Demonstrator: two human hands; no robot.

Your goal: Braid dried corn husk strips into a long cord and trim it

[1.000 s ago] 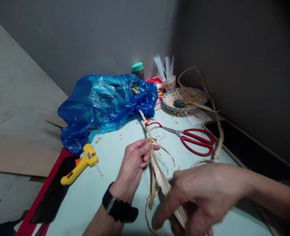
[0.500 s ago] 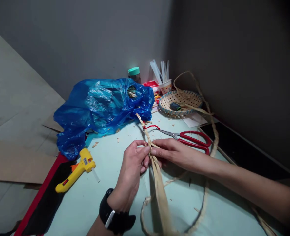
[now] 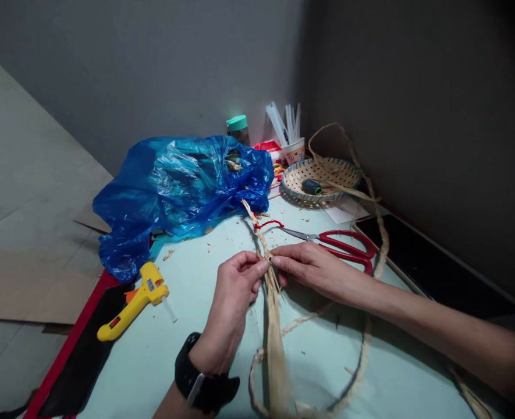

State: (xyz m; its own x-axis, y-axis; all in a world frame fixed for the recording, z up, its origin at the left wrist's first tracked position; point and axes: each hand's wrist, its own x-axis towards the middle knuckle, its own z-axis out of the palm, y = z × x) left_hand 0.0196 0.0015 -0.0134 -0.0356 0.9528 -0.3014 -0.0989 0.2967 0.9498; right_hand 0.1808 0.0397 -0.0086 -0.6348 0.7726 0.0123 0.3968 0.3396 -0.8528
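Observation:
Pale dried plant-fibre strands (image 3: 276, 343) run from the bottom of the view up to my two hands, where they join a short braid (image 3: 260, 235). A red cord (image 3: 270, 223) is tied round the braid near its far tip. My left hand (image 3: 242, 279), with a black watch (image 3: 200, 375) on the wrist, pinches the braid from the left. From the right, my right hand (image 3: 298, 262) pinches it at the same spot, thumb and forefinger closed. The fingertips partly hide the crossing of the strands. Red-handled scissors (image 3: 344, 244) lie just beyond my right hand.
A yellow glue gun (image 3: 137, 302) lies at the left. Behind it spreads a blue plastic bag (image 3: 183, 186). At the back stand a lidded jar (image 3: 238, 131), a cup of glue sticks (image 3: 292, 152) and a woven basket (image 3: 298, 195). A long finished braid (image 3: 382, 238) loops at right.
The long loose strands have swung slightly left and hang straighter below my hands. My fingers have shifted a little on the braid, both hands still pinching it.

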